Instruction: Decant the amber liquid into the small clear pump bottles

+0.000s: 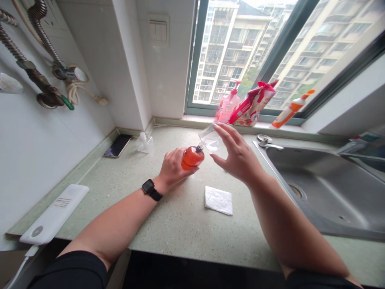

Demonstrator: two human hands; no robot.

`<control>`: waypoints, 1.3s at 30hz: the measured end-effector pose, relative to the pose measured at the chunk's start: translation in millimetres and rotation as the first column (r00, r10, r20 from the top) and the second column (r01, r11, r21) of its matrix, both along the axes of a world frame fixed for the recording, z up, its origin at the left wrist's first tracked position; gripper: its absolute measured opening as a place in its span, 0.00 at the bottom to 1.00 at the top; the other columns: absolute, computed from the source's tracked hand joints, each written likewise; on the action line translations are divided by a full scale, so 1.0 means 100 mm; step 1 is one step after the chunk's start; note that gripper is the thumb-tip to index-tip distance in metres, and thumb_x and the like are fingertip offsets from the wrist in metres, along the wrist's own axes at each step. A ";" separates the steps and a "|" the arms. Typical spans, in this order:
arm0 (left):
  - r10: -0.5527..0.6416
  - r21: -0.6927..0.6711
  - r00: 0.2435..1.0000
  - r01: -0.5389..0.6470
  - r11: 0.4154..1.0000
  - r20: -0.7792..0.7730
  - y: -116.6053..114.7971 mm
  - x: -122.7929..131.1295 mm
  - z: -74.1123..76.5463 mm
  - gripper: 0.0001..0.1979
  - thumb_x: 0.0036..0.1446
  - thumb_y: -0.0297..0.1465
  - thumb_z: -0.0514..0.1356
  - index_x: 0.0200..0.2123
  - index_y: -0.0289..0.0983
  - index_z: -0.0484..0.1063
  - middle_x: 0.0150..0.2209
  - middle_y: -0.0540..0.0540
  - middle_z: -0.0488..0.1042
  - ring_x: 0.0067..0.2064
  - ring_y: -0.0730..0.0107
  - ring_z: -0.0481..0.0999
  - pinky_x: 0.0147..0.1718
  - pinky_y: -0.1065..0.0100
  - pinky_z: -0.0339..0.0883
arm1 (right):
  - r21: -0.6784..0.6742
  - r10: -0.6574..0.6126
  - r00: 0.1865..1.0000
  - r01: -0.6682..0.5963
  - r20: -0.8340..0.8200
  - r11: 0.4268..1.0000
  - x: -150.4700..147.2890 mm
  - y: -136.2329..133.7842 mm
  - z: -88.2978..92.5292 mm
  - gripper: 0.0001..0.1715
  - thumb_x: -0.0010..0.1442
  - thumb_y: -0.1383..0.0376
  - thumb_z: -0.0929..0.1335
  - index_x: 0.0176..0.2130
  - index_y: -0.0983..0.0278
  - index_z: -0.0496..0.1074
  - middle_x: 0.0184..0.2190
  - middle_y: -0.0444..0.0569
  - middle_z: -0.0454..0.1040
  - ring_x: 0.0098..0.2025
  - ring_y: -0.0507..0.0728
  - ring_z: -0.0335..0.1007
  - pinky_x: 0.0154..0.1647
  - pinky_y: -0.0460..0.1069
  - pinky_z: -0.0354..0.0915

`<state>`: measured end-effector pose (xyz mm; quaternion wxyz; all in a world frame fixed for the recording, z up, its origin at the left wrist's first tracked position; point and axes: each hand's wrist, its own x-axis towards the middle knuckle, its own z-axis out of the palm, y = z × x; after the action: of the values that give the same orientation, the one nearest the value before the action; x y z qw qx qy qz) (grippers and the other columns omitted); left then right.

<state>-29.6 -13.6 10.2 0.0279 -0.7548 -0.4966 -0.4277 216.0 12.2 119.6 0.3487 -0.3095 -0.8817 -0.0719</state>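
My left hand (174, 166) is closed around a bottle of orange-red liquid (193, 158). Its dark neck has no cap on it and tilts toward a clear plastic cup (207, 136). That see-through cup leans over, with its mouth facing the bottle neck, and my right hand (239, 154) grips it between the thumb and the fingers. Whether the neck touches the cup's rim I cannot tell. On the counter below my right hand lies a folded white tissue (219, 200). A clear, crumpled-looking plastic piece (144, 142) stands left of the bottle.
At the left wall lies a phone (118, 145), and nearer me a white power bank (55, 214) with a cable. A steel sink (325, 188) is to the right. On the windowsill stand a pink pump bottle (227, 106), a red-white bag (252, 105) and an orange-white bottle (290, 112).
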 end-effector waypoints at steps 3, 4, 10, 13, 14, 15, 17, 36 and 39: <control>0.003 -0.015 1.000 -0.003 1.000 0.011 -0.01 0.02 -0.01 0.35 0.59 0.52 0.71 0.60 0.40 0.66 0.53 0.39 0.81 0.52 0.48 0.81 0.53 0.49 0.72 | 0.010 0.000 1.000 0.000 -0.002 1.000 0.03 0.01 -0.03 0.54 0.63 0.69 0.73 0.78 0.52 0.49 0.74 0.59 0.62 0.74 0.73 0.63 0.71 0.71 0.68; 0.003 -0.020 1.000 -0.002 1.000 0.016 -0.01 0.03 -0.01 0.34 0.59 0.52 0.71 0.60 0.41 0.67 0.53 0.39 0.81 0.52 0.48 0.82 0.53 0.49 0.72 | 0.013 0.001 1.000 -0.001 -0.003 1.000 0.04 0.01 -0.03 0.55 0.63 0.68 0.73 0.78 0.52 0.49 0.74 0.59 0.62 0.74 0.73 0.63 0.71 0.71 0.68; -0.049 -0.061 0.998 0.052 0.997 0.045 -0.04 0.07 0.02 0.31 0.61 0.49 0.71 0.60 0.41 0.68 0.54 0.38 0.80 0.53 0.49 0.82 0.54 0.49 0.73 | 0.005 -0.003 1.000 0.003 0.003 1.000 0.09 -0.01 -0.05 0.56 0.62 0.68 0.74 0.79 0.50 0.47 0.75 0.57 0.61 0.74 0.73 0.63 0.71 0.72 0.69; -0.064 -0.070 0.996 0.068 0.995 0.068 -0.04 0.09 0.02 0.32 0.59 0.47 0.72 0.59 0.40 0.68 0.54 0.38 0.81 0.53 0.50 0.82 0.53 0.50 0.73 | 0.003 -0.003 1.000 0.003 0.005 1.000 0.11 -0.02 -0.06 0.56 0.63 0.68 0.74 0.79 0.50 0.48 0.75 0.57 0.61 0.74 0.74 0.63 0.70 0.72 0.69; -0.065 -0.071 0.995 0.070 0.995 0.075 -0.03 0.10 0.02 0.32 0.59 0.47 0.73 0.59 0.40 0.69 0.54 0.38 0.81 0.53 0.50 0.82 0.53 0.50 0.74 | 0.001 -0.003 1.000 0.003 0.006 1.000 0.11 -0.02 -0.06 0.56 0.63 0.68 0.74 0.79 0.50 0.48 0.75 0.57 0.61 0.74 0.74 0.63 0.70 0.72 0.69; -0.066 -0.072 0.995 0.072 0.995 0.080 -0.03 0.10 0.02 0.32 0.58 0.46 0.73 0.59 0.40 0.69 0.54 0.38 0.81 0.53 0.51 0.82 0.53 0.50 0.74 | -0.001 -0.004 1.000 0.004 0.008 1.000 0.11 -0.03 -0.06 0.56 0.63 0.68 0.74 0.79 0.51 0.48 0.75 0.57 0.61 0.74 0.74 0.63 0.71 0.72 0.69; -0.068 -0.076 0.994 0.074 0.994 0.088 -0.03 0.11 0.02 0.32 0.57 0.45 0.74 0.59 0.40 0.69 0.54 0.39 0.81 0.52 0.51 0.82 0.53 0.50 0.74 | 0.000 -0.003 1.000 0.003 0.011 1.000 0.11 -0.04 -0.06 0.56 0.63 0.68 0.73 0.79 0.50 0.48 0.75 0.57 0.61 0.74 0.74 0.63 0.71 0.72 0.69; -0.069 -0.117 0.987 0.086 0.989 0.144 -0.06 0.15 0.01 0.30 0.57 0.42 0.74 0.58 0.41 0.68 0.54 0.40 0.81 0.50 0.53 0.84 0.50 0.53 0.77 | 0.049 0.035 0.999 -0.036 0.034 0.998 0.08 -0.09 -0.04 0.58 0.64 0.71 0.72 0.80 0.51 0.42 0.75 0.56 0.62 0.74 0.72 0.64 0.72 0.71 0.67; -0.073 -0.109 0.988 0.088 0.990 0.138 -0.06 0.15 0.01 0.31 0.56 0.43 0.74 0.58 0.41 0.68 0.53 0.40 0.81 0.50 0.53 0.83 0.50 0.53 0.77 | 0.049 0.042 0.999 -0.043 0.030 0.998 0.07 -0.10 -0.04 0.58 0.64 0.72 0.71 0.80 0.51 0.43 0.75 0.55 0.62 0.74 0.72 0.63 0.73 0.70 0.67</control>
<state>-14.9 -19.5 11.2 -0.0663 -0.7444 -0.4902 -0.4485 222.7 2.0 115.9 0.3452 -0.2809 -0.8909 -0.0910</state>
